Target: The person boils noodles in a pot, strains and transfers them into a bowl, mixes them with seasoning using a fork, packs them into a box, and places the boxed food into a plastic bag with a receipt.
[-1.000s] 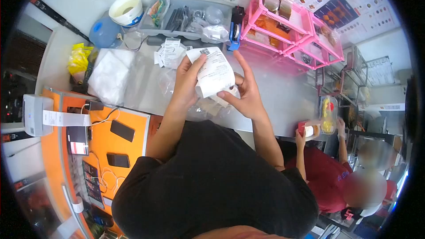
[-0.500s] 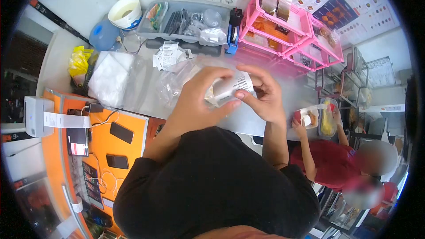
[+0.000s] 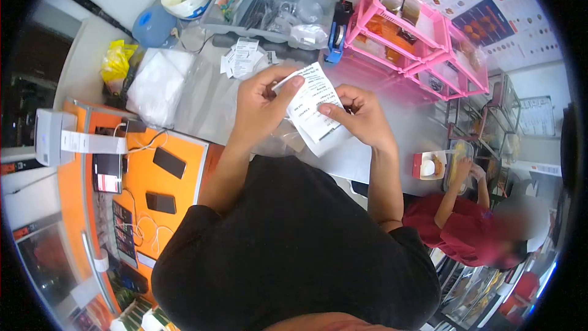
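Note:
A white printed receipt point(image 3: 313, 107) is stretched between my two hands above the metal counter. My left hand point(image 3: 262, 101) pinches its upper left edge with the thumb on top. On the opposite edge, my right hand point(image 3: 361, 113) grips the paper between thumb and fingers. Below the receipt lies a clear plastic bag point(image 3: 275, 142), partly hidden by my hands and the paper. Beyond my left hand, more printed slips point(image 3: 246, 56) lie in a loose pile on the counter.
A grey bin point(image 3: 269, 15) of plastic cutlery stands at the back, beside a blue tape dispenser point(image 3: 335, 43) and pink racks point(image 3: 422, 55). White bags point(image 3: 160, 89) lie left, and phones point(image 3: 168, 162) on the orange desk. At right, a co-worker point(image 3: 453, 220) handles food near a box point(image 3: 429, 165).
The receipt, curled between my hands before, is now opened out flat and faces up. The co-worker's hands have moved from the food box to the tray beside it.

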Demonstrator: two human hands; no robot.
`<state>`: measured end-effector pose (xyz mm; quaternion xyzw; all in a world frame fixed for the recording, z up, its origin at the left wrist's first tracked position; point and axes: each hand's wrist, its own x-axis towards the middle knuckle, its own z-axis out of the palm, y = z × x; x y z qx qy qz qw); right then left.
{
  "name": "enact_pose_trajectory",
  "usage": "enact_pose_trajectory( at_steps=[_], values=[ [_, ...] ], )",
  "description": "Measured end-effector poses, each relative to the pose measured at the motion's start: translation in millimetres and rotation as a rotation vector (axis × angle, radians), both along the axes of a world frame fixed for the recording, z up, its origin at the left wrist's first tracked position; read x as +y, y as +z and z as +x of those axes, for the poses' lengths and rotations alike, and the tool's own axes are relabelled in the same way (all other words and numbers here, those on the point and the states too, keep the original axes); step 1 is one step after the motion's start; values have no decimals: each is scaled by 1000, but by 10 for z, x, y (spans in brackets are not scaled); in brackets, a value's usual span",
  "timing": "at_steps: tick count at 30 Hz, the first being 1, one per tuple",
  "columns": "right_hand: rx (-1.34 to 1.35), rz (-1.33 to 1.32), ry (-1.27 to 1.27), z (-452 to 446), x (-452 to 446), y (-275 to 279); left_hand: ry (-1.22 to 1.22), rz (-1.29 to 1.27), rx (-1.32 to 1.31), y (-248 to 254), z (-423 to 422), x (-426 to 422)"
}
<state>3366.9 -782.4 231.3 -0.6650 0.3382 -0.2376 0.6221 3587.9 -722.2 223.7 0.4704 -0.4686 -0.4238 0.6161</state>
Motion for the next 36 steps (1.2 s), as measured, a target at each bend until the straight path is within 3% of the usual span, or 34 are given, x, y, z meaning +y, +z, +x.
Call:
enact_pose_trajectory(
  at_steps=[4,7,10,14,17,20,26,29,32,36],
  values=[
    [8,-77,-32,-63,-76,-119,118,-66,28,1,326,-8],
    [-216,-235,-188,126,-44,-49,169,-112,-115,67,378,49],
    [-192,-342,-108,303,-35,7,179,-164,-149,36,329,57],
    [-375,-79,-61,446,-10,-95,228,-166,-197,84,320,74],
    [-419,-97,-142,516,37,23,302,-179,-225,104,316,85],
    [-343,-242,-80,504,-20,-83,390,-242,-266,87,292,61],
    [-31,-3,-92,436,11,-145,297,-204,-212,93,330,82],
    [-140,-21,-220,498,136,11,230,-131,-116,-9,363,83],
    [-167,-16,-116,360,82,81,170,-182,41,-91,373,17],
    [25,0,80,128,-147,-57,79,-166,117,-107,396,45]
  ],
)
